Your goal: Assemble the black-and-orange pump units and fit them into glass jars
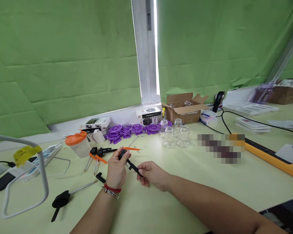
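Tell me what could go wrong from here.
The black part might slip or flex, since the left hand grips one end and the right hand the other.
The loose black piece lies beside the left wrist and could get brushed aside.
The glass jars stand close together; a forward reach could tip one.

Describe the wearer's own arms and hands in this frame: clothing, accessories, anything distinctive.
Both hands are bare, without gloves, and no sleeve shows on either forearm. The left hand has a red band and a silver-coloured metal bangle at its wrist. The right hand has nothing visible at its wrist.
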Available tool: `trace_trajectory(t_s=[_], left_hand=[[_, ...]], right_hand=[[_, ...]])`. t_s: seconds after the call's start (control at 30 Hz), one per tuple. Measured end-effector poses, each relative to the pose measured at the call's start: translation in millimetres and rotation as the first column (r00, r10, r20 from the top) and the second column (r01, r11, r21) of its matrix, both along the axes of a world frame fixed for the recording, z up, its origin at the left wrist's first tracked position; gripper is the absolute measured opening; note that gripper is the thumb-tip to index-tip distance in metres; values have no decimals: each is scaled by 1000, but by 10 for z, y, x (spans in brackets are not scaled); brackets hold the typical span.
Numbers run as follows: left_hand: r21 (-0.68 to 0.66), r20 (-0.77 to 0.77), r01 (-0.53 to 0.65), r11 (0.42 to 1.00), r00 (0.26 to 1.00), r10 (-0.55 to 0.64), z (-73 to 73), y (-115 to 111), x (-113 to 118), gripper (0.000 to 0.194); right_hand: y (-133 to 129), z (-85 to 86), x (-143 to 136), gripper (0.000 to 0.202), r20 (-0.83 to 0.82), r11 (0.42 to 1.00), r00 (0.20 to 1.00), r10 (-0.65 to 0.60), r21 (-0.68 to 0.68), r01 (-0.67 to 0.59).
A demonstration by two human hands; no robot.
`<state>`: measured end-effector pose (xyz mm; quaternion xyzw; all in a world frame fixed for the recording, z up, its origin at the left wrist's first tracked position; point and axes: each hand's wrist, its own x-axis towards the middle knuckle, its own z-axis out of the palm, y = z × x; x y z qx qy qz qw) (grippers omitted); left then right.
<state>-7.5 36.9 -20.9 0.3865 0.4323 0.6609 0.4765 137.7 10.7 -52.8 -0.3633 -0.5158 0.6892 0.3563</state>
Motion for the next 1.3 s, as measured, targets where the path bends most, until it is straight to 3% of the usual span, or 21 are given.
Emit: trace_trajectory(t_s=[0.2, 0.57, 0.8, 1.03, 1.3], left_hand=[[-15, 82, -15, 1000, 996, 16, -20, -8, 26, 37], [6, 51, -42, 999, 998, 42, -33, -18, 69, 41], [20, 50, -35, 999, 998, 34, -44, -35, 85, 44], [25, 1, -53, 998, 999, 53, -60, -35, 86, 46], [0, 46, -61, 998, 997, 61, -43, -58, 119, 44]], right_hand=[[-39, 60, -21, 27, 9, 1000, 1000, -9, 4, 9], [-52, 131, 8, 34, -54, 998, 998, 30, -46, -32], [-33, 80, 14, 38, -69, 997, 997, 34, -64, -39], [-59, 72, -8, 35, -66, 997, 998, 21, 73, -16], [-4, 25, 13, 37, -90, 998, 994, 57, -26, -60]])
